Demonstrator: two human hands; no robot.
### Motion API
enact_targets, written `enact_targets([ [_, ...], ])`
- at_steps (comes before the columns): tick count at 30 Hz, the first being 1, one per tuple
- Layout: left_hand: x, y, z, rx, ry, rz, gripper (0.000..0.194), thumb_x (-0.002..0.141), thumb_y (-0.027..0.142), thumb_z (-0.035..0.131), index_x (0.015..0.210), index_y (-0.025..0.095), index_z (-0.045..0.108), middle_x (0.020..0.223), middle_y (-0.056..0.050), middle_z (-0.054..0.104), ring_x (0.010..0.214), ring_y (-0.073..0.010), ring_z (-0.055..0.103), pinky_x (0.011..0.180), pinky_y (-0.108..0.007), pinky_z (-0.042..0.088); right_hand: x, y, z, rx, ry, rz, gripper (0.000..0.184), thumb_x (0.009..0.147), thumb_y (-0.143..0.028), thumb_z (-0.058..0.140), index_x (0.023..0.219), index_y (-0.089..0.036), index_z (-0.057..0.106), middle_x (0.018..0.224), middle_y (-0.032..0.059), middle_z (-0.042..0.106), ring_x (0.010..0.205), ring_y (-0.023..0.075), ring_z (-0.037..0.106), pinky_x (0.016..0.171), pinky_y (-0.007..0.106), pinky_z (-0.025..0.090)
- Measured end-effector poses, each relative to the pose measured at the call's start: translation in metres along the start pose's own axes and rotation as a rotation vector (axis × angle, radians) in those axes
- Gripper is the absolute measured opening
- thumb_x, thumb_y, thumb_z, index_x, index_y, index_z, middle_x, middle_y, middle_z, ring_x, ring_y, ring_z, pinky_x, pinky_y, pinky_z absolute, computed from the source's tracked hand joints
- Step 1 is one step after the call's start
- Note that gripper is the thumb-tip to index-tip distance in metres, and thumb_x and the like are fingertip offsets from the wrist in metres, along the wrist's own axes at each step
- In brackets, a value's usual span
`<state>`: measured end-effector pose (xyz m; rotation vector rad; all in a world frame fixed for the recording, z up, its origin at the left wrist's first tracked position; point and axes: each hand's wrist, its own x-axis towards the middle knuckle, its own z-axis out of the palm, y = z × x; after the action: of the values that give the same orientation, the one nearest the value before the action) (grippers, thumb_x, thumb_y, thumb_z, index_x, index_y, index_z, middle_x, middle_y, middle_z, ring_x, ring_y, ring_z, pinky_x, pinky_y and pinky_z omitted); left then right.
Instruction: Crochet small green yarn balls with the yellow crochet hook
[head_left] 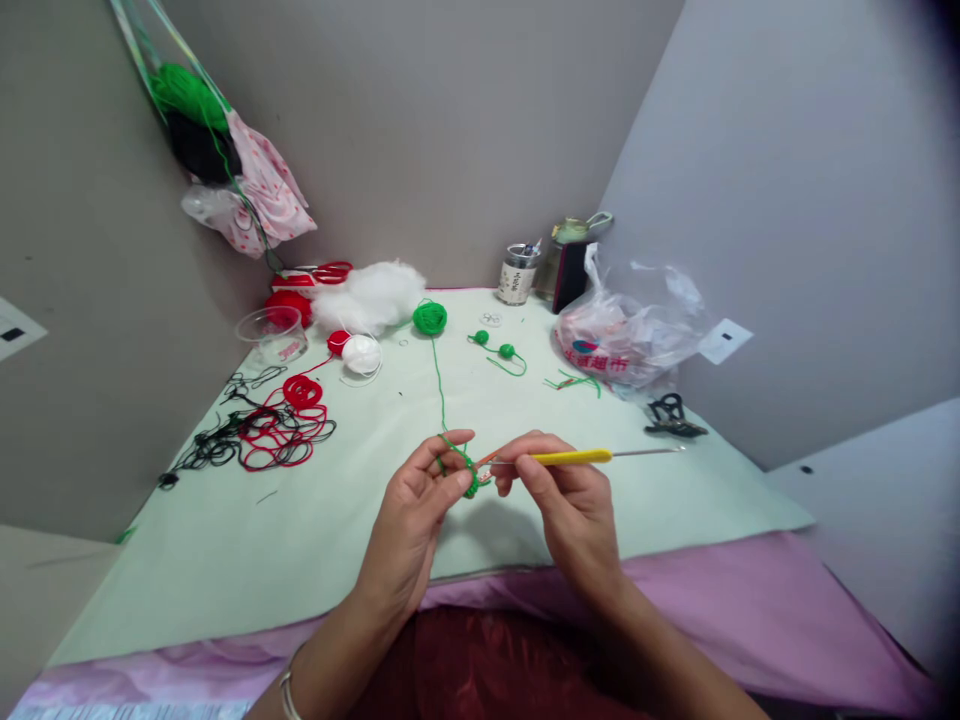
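Observation:
My left hand pinches a small piece of green crochet work between thumb and fingers, with green yarn running over the fingers. In my right hand is a crochet hook with a yellow handle; its bare metal end points right. The hook's other tip lies at the green piece, but whether it sits inside a stitch I cannot tell. A small orange-red and white bit shows beside the green piece. From my left hand the yarn leads back to a green yarn ball on the table.
Left lie tangled red yarn and black yarn, a clear plastic cup and white stuffing. Two small green balls rest mid-table. Right are a plastic bag, a black claw clip and a tin.

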<state>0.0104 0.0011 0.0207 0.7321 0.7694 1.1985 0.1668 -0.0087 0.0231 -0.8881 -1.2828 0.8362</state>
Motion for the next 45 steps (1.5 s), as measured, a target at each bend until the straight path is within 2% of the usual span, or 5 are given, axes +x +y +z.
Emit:
enact_targets([
  [29, 0.000, -0.005, -0.007, 0.104, -0.040, 0.034, 0.042, 0.083, 0.029, 0.088, 0.122, 0.024, 0.076, 0.083, 0.002, 0.067, 0.081, -0.0118, 0.060, 0.081, -0.024, 0.046, -0.004, 0.001, -0.003, -0.012, -0.058, -0.035, 0.017, 0.104, -0.029, 0.064, 0.095, -0.024, 0.078, 0.079, -0.0006, 0.068, 0.072, 0.0133, 0.066, 0.067, 0.028, 0.055],
  [37, 0.000, -0.006, -0.010, 0.140, -0.056, 0.041, 0.074, 0.083, 0.026, 0.088, 0.151, 0.027, 0.059, 0.082, 0.004, 0.066, 0.082, -0.0132, 0.063, 0.087, -0.027, 0.050, -0.004, 0.002, -0.007, -0.007, -0.117, -0.014, 0.018, 0.106, -0.028, 0.060, 0.098, -0.026, 0.076, 0.081, 0.0004, 0.069, 0.072, 0.0149, 0.065, 0.070, 0.031, 0.055],
  [41, -0.002, -0.009, -0.006, 0.087, -0.036, 0.048, 0.080, 0.082, 0.025, 0.090, 0.154, 0.024, 0.054, 0.082, 0.004, 0.067, 0.080, -0.0120, 0.064, 0.085, -0.025, 0.051, -0.012, 0.009, -0.004, -0.336, -0.105, -0.304, 0.024, 0.100, -0.015, 0.064, 0.109, -0.030, 0.080, 0.091, 0.0050, 0.075, 0.084, 0.0202, 0.071, 0.078, 0.037, 0.058],
  [43, -0.003, -0.010, -0.004, 0.012, -0.029, 0.031, 0.075, 0.081, 0.027, 0.091, 0.149, 0.024, 0.059, 0.083, 0.004, 0.068, 0.076, -0.0107, 0.062, 0.081, -0.023, 0.051, -0.017, 0.014, 0.000, -0.519, -0.083, -0.496, 0.036, 0.095, -0.010, 0.068, 0.119, -0.033, 0.081, 0.099, 0.0077, 0.077, 0.093, 0.0235, 0.073, 0.081, 0.039, 0.059],
  [45, -0.002, -0.010, -0.003, -0.083, -0.057, -0.064, 0.068, 0.079, 0.030, 0.093, 0.141, 0.021, 0.066, 0.086, 0.001, 0.070, 0.075, -0.0108, 0.062, 0.078, -0.023, 0.052, -0.019, 0.018, 0.002, -0.556, -0.046, -0.551, 0.041, 0.094, -0.010, 0.070, 0.124, -0.035, 0.080, 0.101, 0.0077, 0.077, 0.093, 0.0241, 0.073, 0.081, 0.039, 0.059],
])
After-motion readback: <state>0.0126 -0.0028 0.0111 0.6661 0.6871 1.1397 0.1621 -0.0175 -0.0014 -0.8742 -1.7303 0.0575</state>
